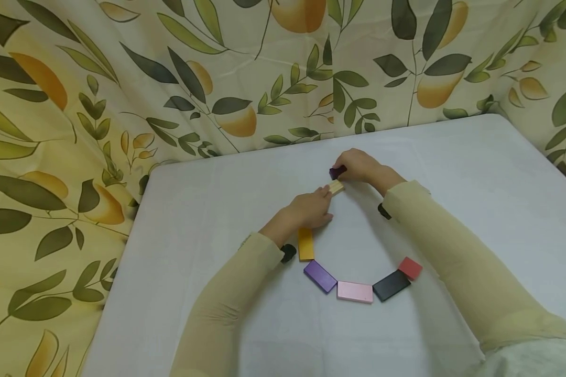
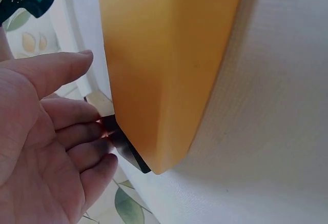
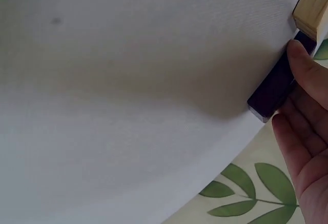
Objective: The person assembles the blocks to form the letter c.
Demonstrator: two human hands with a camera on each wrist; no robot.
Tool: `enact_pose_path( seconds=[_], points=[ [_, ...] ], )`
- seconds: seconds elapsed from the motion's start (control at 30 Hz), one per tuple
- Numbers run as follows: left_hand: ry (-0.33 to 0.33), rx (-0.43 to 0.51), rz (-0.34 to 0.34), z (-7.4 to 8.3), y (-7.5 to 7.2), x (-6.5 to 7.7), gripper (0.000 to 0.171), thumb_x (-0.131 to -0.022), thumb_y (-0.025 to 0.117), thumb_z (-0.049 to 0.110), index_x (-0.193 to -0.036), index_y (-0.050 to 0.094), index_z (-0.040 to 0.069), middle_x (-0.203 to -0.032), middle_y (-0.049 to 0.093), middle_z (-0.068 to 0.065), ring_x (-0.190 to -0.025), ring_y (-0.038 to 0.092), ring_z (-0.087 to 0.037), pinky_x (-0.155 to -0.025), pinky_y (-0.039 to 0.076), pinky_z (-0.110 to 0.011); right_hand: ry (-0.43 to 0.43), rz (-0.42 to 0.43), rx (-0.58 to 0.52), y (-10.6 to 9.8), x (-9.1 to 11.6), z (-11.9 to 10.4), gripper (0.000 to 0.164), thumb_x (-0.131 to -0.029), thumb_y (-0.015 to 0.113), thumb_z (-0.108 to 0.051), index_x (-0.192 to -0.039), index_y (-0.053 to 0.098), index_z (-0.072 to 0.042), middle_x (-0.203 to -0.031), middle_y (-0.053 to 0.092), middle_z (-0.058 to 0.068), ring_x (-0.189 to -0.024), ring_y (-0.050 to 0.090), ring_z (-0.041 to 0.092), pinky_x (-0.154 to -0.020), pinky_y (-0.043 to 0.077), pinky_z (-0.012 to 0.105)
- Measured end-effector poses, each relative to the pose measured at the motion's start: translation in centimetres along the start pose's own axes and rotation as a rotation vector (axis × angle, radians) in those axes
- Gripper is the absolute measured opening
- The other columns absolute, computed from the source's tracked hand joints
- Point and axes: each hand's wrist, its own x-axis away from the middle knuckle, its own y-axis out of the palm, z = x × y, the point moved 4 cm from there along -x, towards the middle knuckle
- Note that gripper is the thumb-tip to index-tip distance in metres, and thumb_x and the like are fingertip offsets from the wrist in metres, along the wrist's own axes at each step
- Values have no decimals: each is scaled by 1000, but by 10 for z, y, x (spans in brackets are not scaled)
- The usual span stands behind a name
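Note:
Several flat coloured blocks lie in an arc on the white table [image 1: 207, 220]: red [image 1: 410, 267], black [image 1: 391, 285], pink [image 1: 355, 291], purple [image 1: 319, 276] and orange [image 1: 305, 244]. Farther back lie a plain wooden block [image 1: 336, 187] and a dark purple block [image 1: 337, 171]. My left hand [image 1: 327, 192] rests on the table with fairly straight fingers touching the wooden block's near end. In the left wrist view the orange block [image 2: 169, 65] fills the frame beside that hand [image 2: 92, 90]. My right hand [image 1: 341, 167] pinches the dark purple block [image 3: 274, 88] between thumb and fingers, next to the wooden block [image 3: 313, 8].
A leaf-and-fruit patterned curtain [image 1: 245, 78] hangs close behind the table and down its left side. The table's back edge runs just behind the hands. Bare tabletop stretches to the left and right of the arc of blocks.

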Motion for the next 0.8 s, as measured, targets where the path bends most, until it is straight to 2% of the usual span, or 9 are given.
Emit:
enact_pose_path(
  seconds=[0.3, 0.8],
  points=[
    [-3, 1, -5, 1, -2, 1, 63, -97, 40, 39, -146, 21, 3, -152, 10, -8, -137, 14, -18, -106, 23, -33, 18, 19, -21, -2, 10, 6, 28, -78, 71, -2, -105, 66, 6, -104, 64, 20, -98, 56, 32, -89, 41, 45],
    [2, -3, 3, 2, -4, 3, 60, -98, 40, 37, -145, 23, 3, -152, 11, -8, -137, 15, -19, -105, 25, -34, 8, 10, -38, -1, 22, 7, 29, -77, 71, -1, -106, 66, 6, -106, 63, 21, -100, 56, 34, -90, 40, 46]
  ],
)
